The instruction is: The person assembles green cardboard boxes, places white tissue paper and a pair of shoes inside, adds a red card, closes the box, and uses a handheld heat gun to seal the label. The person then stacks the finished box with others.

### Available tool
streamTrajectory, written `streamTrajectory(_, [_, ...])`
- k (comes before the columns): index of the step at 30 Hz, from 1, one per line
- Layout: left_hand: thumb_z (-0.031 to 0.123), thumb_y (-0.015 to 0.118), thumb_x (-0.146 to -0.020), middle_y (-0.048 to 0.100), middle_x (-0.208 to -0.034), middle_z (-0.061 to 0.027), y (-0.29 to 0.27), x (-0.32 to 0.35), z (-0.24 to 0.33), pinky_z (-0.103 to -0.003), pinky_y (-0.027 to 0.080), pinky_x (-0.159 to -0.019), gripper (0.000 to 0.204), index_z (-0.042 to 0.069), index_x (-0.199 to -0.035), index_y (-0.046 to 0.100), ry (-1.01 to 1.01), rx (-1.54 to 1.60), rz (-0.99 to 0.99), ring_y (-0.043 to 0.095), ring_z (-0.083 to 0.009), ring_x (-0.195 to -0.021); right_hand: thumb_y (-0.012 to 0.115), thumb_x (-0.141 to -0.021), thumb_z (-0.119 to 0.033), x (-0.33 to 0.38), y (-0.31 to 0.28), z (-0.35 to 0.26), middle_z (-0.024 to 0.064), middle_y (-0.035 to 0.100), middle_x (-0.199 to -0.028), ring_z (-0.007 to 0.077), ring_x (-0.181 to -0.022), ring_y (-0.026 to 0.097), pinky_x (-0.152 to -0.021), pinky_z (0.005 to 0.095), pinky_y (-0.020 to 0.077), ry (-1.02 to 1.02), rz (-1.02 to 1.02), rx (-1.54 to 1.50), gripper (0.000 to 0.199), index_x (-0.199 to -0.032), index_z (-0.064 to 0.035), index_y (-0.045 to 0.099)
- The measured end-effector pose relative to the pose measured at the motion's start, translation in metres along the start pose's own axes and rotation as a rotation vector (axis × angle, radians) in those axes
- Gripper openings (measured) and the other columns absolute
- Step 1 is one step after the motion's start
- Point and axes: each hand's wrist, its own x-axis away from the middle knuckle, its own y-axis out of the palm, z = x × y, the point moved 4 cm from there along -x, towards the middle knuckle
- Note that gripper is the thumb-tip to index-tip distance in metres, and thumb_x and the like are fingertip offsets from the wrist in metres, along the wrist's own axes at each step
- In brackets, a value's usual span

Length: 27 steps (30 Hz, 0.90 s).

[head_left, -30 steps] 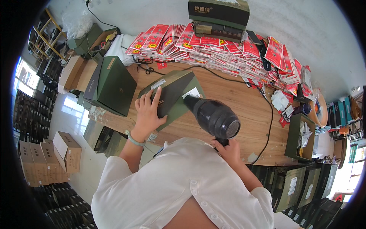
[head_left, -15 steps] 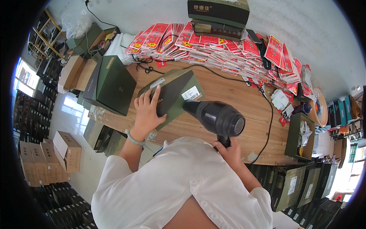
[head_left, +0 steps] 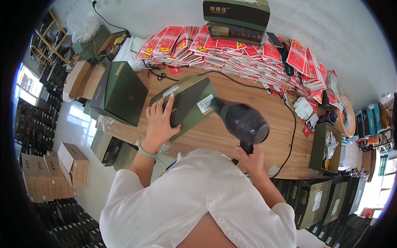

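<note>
Swung lower since the earlier frame, the dryer's (head_left: 243, 122) nozzle pointed at the box's (head_left: 188, 103) labelled end. On the wooden desk (head_left: 248, 99) the green box lay tilted near its front edge; left hand (head_left: 159, 122) pressed flat on it, fingers spread; right hand (head_left: 250, 159) gripped shut around the dryer's handle

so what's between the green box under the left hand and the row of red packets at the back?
Head view: mostly bare wooden table, crossed by a black cable. Scissors lie toward the left end.
</note>
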Motion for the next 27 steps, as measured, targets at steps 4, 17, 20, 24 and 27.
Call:
streamTrajectory(4, [0.029, 0.081, -0.054, 0.042, -0.134, -0.0220, 0.001, 0.001, 0.000, -0.052, 0.026, -0.101, 0.111, 0.013, -0.150, 0.028, -0.010, -0.009, -0.012, 0.040, -0.0384, -0.120, 0.079, -0.081, -0.021, -0.006, 0.000, -0.005, 0.0079, 0.066, -0.085, 0.0136, -0.076, 0.059, -0.069, 0.0285, 0.0488, -0.001, 0.004, 0.012, 0.046, -0.115, 0.0017, 0.058])
streamTrajectory(17, [0.028, 0.081, -0.053, 0.041, -0.134, -0.0218, 0.000, 0.002, 0.001, -0.051, 0.027, -0.101, 0.111, 0.013, -0.150, 0.028, -0.002, -0.008, -0.007, 0.040, -0.0385, -0.120, 0.079, -0.081, -0.024, -0.010, 0.006, -0.017, 0.0087, 0.064, -0.086, 0.0155, -0.075, 0.056, -0.071, 0.0296, 0.0481, -0.030, 0.005, 0.016, 0.047, -0.114, 0.0021, 0.059])
streamTrajectory(20, [0.028, 0.081, -0.053, 0.042, -0.133, -0.0218, -0.001, 0.002, 0.001, -0.051, 0.027, -0.101, 0.112, 0.013, -0.150, 0.028, -0.009, -0.016, -0.010, 0.040, -0.0385, -0.119, 0.079, -0.081, -0.023, -0.008, 0.006, -0.009, 0.0078, 0.063, -0.087, 0.0149, -0.076, 0.055, -0.072, 0.0288, 0.0476, -0.030, -0.005, -0.009, 0.049, -0.116, 0.0023, 0.058])
streamTrajectory(24, [0.029, 0.081, -0.053, 0.042, -0.133, -0.0220, 0.000, 0.002, 0.000, -0.051, 0.027, -0.100, 0.112, 0.013, -0.150, 0.028, -0.005, -0.014, -0.002, 0.040, -0.0386, -0.119, 0.079, -0.081, -0.021, -0.001, 0.004, -0.011, 0.0078, 0.064, -0.091, 0.0148, -0.080, 0.055, -0.074, 0.0290, 0.0473, 0.015, -0.027, -0.064, 0.048, -0.117, 0.0023, 0.058])
streamTrajectory(27, [0.029, 0.081, -0.053, 0.042, -0.133, -0.0220, 0.001, 0.002, 0.000, -0.051, 0.027, -0.100, 0.112, 0.014, -0.150, 0.028, -0.009, -0.012, -0.004, 0.041, -0.0387, -0.119, 0.077, -0.081, -0.019, 0.002, 0.000, -0.012, 0.0089, 0.065, -0.093, 0.0151, -0.082, 0.055, -0.076, 0.0296, 0.0471, 0.066, -0.037, -0.066, 0.045, -0.117, 0.0024, 0.058])
